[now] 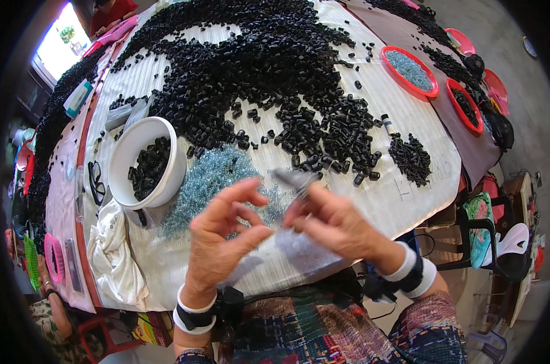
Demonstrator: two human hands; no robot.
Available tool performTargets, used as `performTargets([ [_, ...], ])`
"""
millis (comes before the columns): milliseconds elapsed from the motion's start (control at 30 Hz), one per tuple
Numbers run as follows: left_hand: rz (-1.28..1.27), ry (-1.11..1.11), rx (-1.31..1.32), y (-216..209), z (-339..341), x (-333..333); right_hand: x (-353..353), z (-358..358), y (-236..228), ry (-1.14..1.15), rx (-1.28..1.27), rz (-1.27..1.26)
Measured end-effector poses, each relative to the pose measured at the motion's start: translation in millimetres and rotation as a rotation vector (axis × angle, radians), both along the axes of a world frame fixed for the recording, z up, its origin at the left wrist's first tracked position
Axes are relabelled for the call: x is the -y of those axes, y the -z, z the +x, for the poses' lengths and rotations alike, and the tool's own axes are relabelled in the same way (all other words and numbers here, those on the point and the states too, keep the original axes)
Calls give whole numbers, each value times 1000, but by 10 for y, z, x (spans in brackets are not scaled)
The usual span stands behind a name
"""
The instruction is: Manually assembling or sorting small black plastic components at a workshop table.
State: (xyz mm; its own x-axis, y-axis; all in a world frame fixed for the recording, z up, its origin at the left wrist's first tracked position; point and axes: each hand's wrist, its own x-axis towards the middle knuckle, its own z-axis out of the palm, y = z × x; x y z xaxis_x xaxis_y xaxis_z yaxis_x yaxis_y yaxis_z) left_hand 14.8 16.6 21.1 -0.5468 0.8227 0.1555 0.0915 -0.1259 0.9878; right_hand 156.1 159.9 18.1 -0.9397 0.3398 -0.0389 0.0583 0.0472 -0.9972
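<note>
My left hand (226,227) is raised over the near part of the table, thumb and fingers curved apart with nothing visible between them. Close by on its right, my right hand (338,227) has its fingers pinched together. A blurred dark grey pointed piece (294,181) sticks out from that pinch; its kind cannot be made out. Just beyond my left hand spreads a heap of small glinting pale-blue pieces (217,173). Left of the heap, a white bowl (118,161) holds several short black cylindrical parts (150,170). More loose black parts (329,130) lie beyond both hands.
A huge mound of black parts (238,54) covers the far table. A smaller black pile (410,159) lies right, with a red basket (429,94) of pale-blue pieces farther off. White cloth (114,255) and glasses (96,182) lie left. Another person's arm (55,303) shows lower left.
</note>
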Motion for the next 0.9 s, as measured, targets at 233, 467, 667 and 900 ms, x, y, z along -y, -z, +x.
performTargets([
  [233, 16, -39, 443, 218, -192, 290, -520, 269, 10, 314, 55, 558],
  [467, -74, 52, 649, 205, -103, 258, -526, 185, 337, 148, 68, 904],
  [667, -140, 57, 690, 190, -59, 205, -514, 89, 357, 62, 104, 1043],
  [900, -118, 121, 755, 29, 42, 4, -116, -212, -207, -170, -277, 821],
])
